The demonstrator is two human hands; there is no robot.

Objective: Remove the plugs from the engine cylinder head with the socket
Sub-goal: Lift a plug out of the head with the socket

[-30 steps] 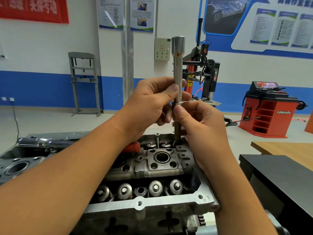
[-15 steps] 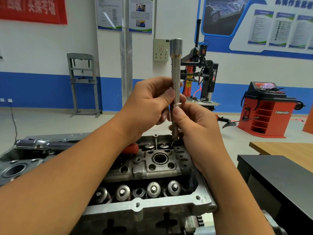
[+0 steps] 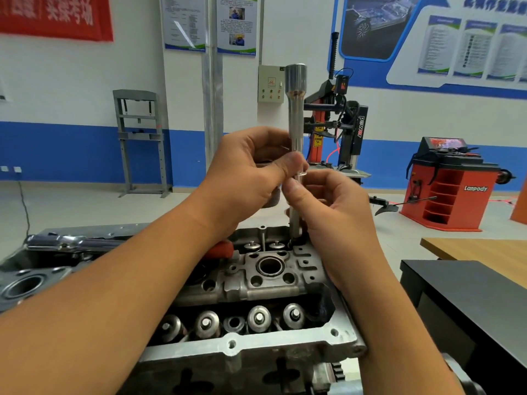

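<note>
Socket [image 3: 295, 121]: long, upright, standing in hole at far right corner of cylinder head [image 3: 265, 283]; lower tip hidden, plug not visible. Left hand [image 3: 245, 178]: gripping shaft, thumb pressing front. Right hand [image 3: 328, 206]: pinching shaft just below, fingers curling behind. Red-handled tool [image 3: 219, 249]: lying at far edge, mostly hiding under left wrist. Near edge of head cutting off at frame bottom.

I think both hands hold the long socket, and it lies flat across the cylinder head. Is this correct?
Not quite. Both the left hand and the right hand do hold the long socket, but the head view shows it standing upright, its lower end on the cylinder head.
</note>
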